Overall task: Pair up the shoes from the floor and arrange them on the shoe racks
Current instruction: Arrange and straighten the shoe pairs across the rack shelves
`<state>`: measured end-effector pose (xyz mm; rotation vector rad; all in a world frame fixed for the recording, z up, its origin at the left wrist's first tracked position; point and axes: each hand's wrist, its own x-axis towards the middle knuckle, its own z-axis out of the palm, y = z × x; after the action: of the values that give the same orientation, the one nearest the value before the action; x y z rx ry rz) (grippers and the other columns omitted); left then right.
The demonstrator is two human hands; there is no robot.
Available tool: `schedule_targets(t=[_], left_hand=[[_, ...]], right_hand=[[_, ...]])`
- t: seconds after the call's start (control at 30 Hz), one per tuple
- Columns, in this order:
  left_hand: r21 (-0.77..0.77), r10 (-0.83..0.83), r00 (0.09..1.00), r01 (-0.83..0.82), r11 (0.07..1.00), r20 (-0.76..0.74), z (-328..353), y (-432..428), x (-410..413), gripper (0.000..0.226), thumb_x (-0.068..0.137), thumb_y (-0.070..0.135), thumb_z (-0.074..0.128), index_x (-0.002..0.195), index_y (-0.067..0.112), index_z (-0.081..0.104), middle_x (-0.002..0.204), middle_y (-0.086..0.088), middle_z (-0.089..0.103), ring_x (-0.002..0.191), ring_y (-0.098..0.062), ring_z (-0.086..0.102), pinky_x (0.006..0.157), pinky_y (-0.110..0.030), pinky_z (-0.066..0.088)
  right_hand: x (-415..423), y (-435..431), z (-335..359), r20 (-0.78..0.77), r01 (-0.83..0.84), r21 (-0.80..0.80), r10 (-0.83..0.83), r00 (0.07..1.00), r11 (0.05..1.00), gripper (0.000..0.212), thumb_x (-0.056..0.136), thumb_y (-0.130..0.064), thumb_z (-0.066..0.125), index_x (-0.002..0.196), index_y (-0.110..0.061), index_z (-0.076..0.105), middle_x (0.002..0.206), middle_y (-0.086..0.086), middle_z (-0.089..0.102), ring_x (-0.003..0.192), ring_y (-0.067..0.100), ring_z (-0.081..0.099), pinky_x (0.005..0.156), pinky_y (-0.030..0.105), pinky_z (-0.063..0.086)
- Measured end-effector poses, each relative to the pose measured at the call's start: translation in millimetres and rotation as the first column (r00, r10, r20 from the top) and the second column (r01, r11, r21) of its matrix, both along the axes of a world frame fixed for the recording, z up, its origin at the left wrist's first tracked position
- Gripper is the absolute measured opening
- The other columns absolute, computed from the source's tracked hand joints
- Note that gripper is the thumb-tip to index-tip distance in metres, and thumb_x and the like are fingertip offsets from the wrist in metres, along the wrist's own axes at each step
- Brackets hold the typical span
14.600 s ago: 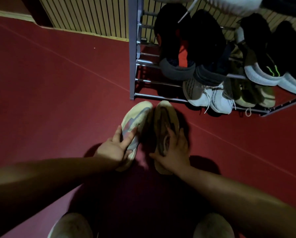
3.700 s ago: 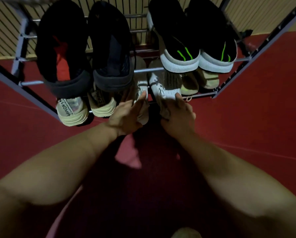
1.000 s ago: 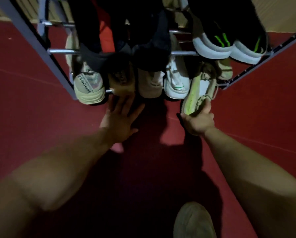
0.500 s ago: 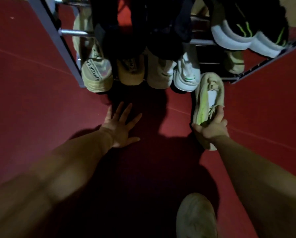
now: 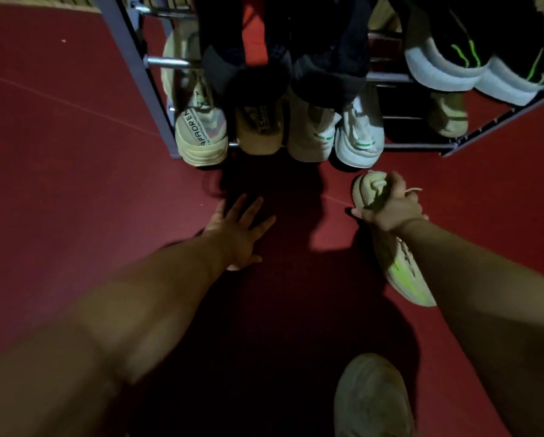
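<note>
Pale shoe [image 5: 404,279] w/ the yellow-green stripe sits just in front of the shoe rack [image 5: 132,67], low over the red floor [image 5: 75,184]. One end is toward the rack & the other points back at the person. Light is dim, so which end is the heel I can't say for sure. Its likely mate, the tan shoe [image 5: 447,118], sits alone on the btm shelf w/ a dark gap to its left.

To do this well, line the shoe up w/ the mate, then slide it into that gap, heel out like the rest of the row, w/o knocking the white shoe [image 5: 359,137] next door.

Right hand [image 5: 390,206] has its grip closed round the rack-side end. Most of the shoe trails behind the grip, under the forearm. Left hand [image 5: 236,231] is spread flat on the floor, holding nothing
</note>
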<state>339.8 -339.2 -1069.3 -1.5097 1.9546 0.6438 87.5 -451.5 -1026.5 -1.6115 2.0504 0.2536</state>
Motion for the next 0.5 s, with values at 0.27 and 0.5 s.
schedule_targets(t=[0.27, 0.5], left_hand=[[0.004, 0.087, 0.996, -0.087, 0.996, 0.022, 2, -7, -20, 0.083, 0.093, 0.06, 0.032, 0.143, 0.033, -0.027, 0.151, -0.01, -0.032, 0.141, -0.034, -0.024, 0.117, -0.05, -0.004], [-0.072, 0.106, 0.99, -0.113, 0.991, -0.091, 4, -30, -58, 0.088, 0.09, 0.062, 0.038, 0.146, 0.03, -0.022, 0.154, -0.014, -0.024, 0.142, -0.036, -0.018, 0.116, -0.05, -0.001]], right_hand=[[-14, 6, -2, -0.177, -0.507, 0.094, 0.516, 0.838, 0.857, 0.096, 0.083, -0.029, 0.064, 0.15, -0.031, -0.003, 0.151, 0.018, 0.014, 0.138, 0.035, 0.023, 0.108, 0.051, 0.023], [-41, 21, 8, -0.257, -0.841, 0.358, 0.909, 0.329, 0.406, 0.083, 0.086, -0.019, 0.053, 0.151, -0.022, 0.002, 0.154, 0.012, 0.009, 0.14, 0.028, 0.02, 0.112, 0.043, 0.018]])
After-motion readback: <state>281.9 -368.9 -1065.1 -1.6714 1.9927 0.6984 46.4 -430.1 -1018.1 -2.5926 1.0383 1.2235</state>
